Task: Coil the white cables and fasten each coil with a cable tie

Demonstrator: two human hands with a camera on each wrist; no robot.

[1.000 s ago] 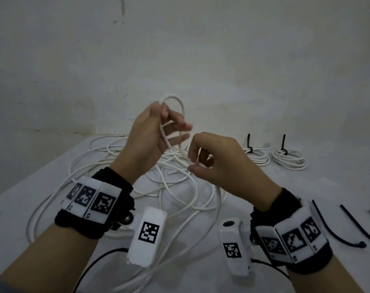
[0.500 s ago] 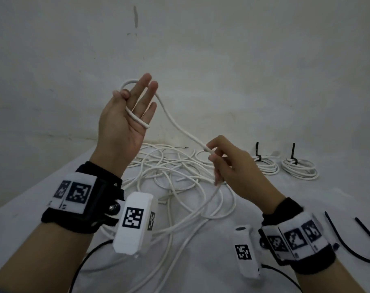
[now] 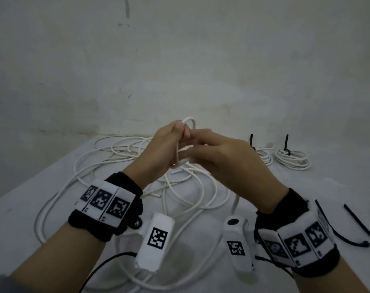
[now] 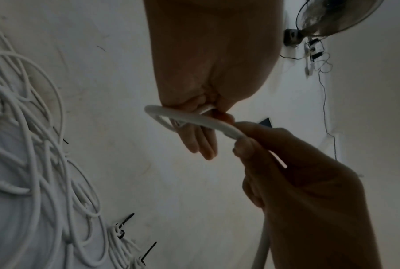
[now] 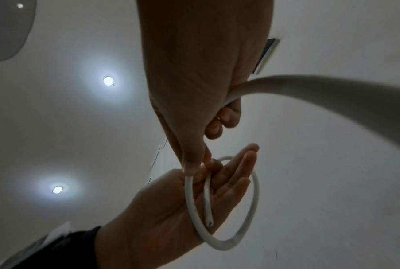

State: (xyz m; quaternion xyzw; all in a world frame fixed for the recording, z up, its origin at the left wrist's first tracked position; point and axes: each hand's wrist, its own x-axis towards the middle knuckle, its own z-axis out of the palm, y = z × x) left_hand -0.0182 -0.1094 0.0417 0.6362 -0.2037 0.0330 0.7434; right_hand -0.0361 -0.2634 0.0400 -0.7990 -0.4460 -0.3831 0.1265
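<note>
Head view, centre of the frame: the left hand [image 3: 158, 149] stands as a former, fingers straight, thumb pinning the cut end so the loop [image 5: 219, 209] of white cable [image 3: 177, 210] stays on. Right hand [image 3: 224, 163] pinches the running length, feeding it around. Slack sprawls on the desk [image 3: 21, 218] below; 2 tied coils [image 3: 292, 160] sit upper right, clear of the tangle.

a thin white cable [image 3: 185, 142] makes a small loop in the air, its cut end [image 5: 209, 223] lying on the palm. the rest lies tangled on the white table at 9 o'clock. two finished coils [image 3: 293, 160], each tied with a black cable tie [image 3: 286, 144], lie at 2 o'clock. loose black ties [image 3: 356, 224] lie at 4 o'clock.
</note>
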